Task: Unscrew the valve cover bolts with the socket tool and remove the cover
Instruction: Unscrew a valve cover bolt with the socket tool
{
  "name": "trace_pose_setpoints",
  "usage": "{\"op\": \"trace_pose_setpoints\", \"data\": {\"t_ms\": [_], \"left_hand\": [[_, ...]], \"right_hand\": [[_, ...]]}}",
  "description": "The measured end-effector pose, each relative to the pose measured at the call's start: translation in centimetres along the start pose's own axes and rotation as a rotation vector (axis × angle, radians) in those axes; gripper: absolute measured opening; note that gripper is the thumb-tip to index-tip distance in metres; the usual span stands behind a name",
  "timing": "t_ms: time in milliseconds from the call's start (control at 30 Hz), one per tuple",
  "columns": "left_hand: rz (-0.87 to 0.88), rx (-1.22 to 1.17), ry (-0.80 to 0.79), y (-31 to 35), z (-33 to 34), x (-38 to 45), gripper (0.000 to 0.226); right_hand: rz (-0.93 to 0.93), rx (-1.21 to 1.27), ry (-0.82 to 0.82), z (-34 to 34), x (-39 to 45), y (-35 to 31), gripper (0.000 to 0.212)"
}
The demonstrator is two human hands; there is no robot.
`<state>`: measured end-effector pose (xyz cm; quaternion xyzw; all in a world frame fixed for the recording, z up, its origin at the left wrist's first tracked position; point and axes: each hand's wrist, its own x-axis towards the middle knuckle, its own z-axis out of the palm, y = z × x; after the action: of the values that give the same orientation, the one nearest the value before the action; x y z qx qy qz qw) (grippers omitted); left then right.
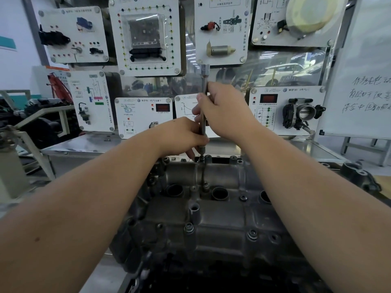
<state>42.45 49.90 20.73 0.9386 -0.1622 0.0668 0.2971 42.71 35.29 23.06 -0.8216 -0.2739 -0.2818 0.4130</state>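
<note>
The grey metal valve cover [211, 225] lies in front of me on the engine. A long chrome socket tool [204, 81] stands upright with its lower tip on a bolt [201, 159] at the cover's far edge. My right hand [226, 112] grips the middle of the shaft. Lower down, my left hand [182, 135] pinches the shaft just above the bolt. Two more bolts [189, 227] [252, 235] sit along the near edge of the cover.
White training boards [148, 34] with mounted car parts hang on a wall behind the engine. A whiteboard [364, 81] with writing stands at the right. A metal bench top [84, 144] runs behind the engine. A dark cast part [359, 176] lies at the right.
</note>
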Motion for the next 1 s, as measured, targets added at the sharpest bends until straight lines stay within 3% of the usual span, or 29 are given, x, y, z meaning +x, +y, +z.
{"op": "trace_pose_setpoints", "data": {"t_ms": [233, 333, 600, 833, 1000], "left_hand": [[0.014, 0.067, 0.009, -0.2, -0.06, 0.11, 0.019], [0.008, 0.052, 0.012, -0.22, 0.05, 0.17, 0.019], [0.01, 0.067, -0.001, -0.2, 0.03, 0.07, 0.017], [-0.012, 0.064, 0.003, -0.22, 0.19, 0.25, 0.024], [-0.006, 0.042, -0.008, -0.06, 0.03, 0.13, 0.011]], "right_hand": [[-0.1, -0.065, 0.071, 0.2, -0.34, 0.35, 0.024], [-0.061, -0.062, 0.087, 0.01, -0.08, 0.4, 0.032], [-0.063, 0.054, -0.014, 0.19, -0.22, 0.38, 0.01], [-0.111, -0.084, 0.111, 0.38, -0.15, 0.73, 0.031], [-0.058, -0.035, 0.017, 0.13, -0.16, 0.2, 0.026]]}}
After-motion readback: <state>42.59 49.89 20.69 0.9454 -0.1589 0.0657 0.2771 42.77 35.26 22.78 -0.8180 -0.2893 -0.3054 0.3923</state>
